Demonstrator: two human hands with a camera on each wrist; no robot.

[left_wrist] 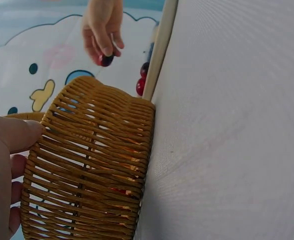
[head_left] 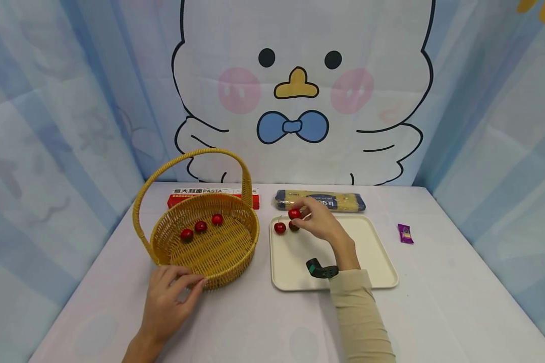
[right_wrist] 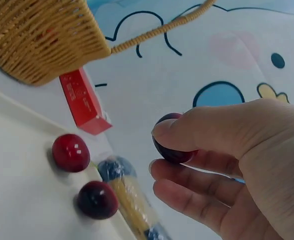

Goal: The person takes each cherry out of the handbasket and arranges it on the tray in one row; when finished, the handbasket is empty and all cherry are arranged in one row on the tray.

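Note:
My right hand (head_left: pixel 320 222) pinches a dark red cherry (right_wrist: pixel 167 150) between thumb and fingers, raised above the back left corner of the cream tray (head_left: pixel 368 252). Two more cherries lie on that tray: one bright red (right_wrist: pixel 71 152), one darker (right_wrist: pixel 97 200). To the left stands a woven yellow-brown basket (head_left: pixel 236 272) with a tall arched handle. Inside it, three cherries (head_left: pixel 201 227) sit in a slanting row. At its near rim my left hand (head_left: pixel 170 300) holds the edge, thumb on the outer side; its fingers are partly hidden in the left wrist view.
A red and white pasta box (head_left: pixel 177 197) lies behind the basket. Behind the tray is a clear-wrapped pasta pack (head_left: pixel 345 201) with blue ends. Right of the tray lies a small purple packet (head_left: pixel 405 234). A printed curtain (head_left: pixel 290 161) hangs along the table's back edge.

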